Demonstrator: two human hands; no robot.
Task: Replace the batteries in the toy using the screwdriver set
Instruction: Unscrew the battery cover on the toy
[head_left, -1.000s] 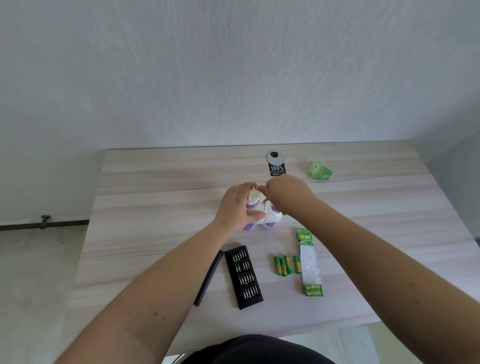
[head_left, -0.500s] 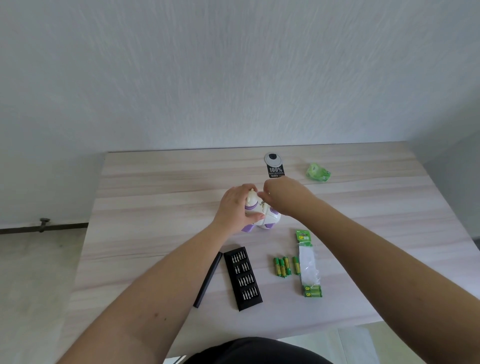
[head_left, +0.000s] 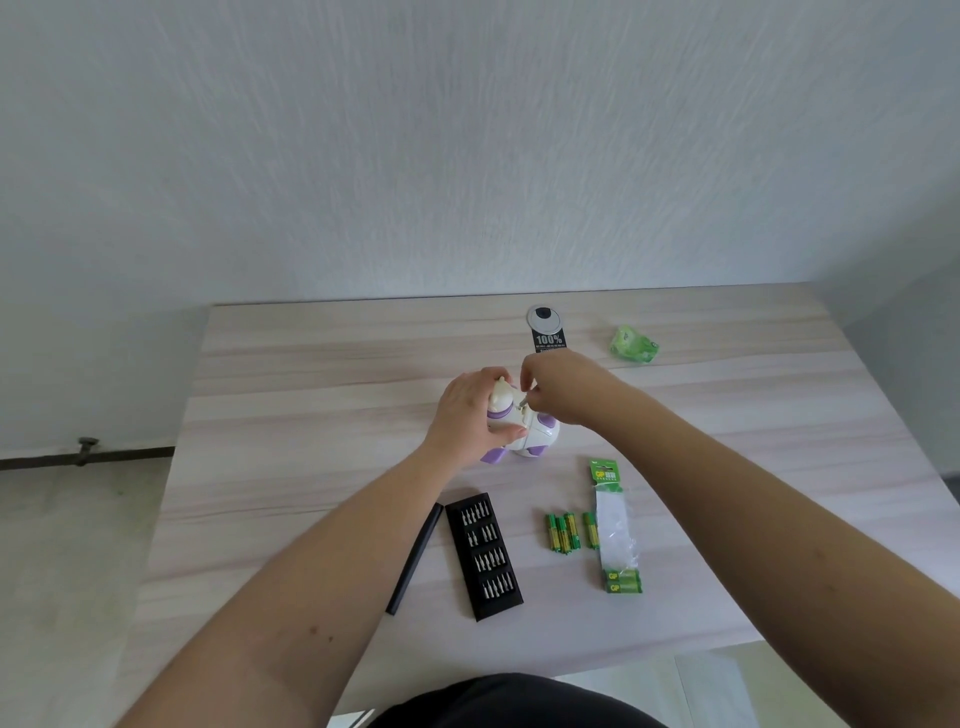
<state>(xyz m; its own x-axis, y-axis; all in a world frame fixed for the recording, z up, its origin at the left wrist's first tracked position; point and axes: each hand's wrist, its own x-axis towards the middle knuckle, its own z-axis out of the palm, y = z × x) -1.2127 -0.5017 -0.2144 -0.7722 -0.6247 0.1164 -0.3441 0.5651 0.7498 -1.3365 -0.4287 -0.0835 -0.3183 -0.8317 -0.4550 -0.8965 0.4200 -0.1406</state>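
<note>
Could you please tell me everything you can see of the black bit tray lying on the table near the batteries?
The bit tray is a long, flat, black rectangle, plastic by its look, lying flat on the table with its long side running slightly slantwise away from the person. It is open on top and holds four groups of small silvery bits standing in rows. A slim black bar lies just left of it; loose batteries lie to its right. Neither hand touches it.

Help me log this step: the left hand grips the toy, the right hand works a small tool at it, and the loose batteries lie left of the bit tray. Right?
Not quite. In the head view the loose batteries lie right of the bit tray, not left. The left hand does grip the toy, and the right hand works at it.
</note>
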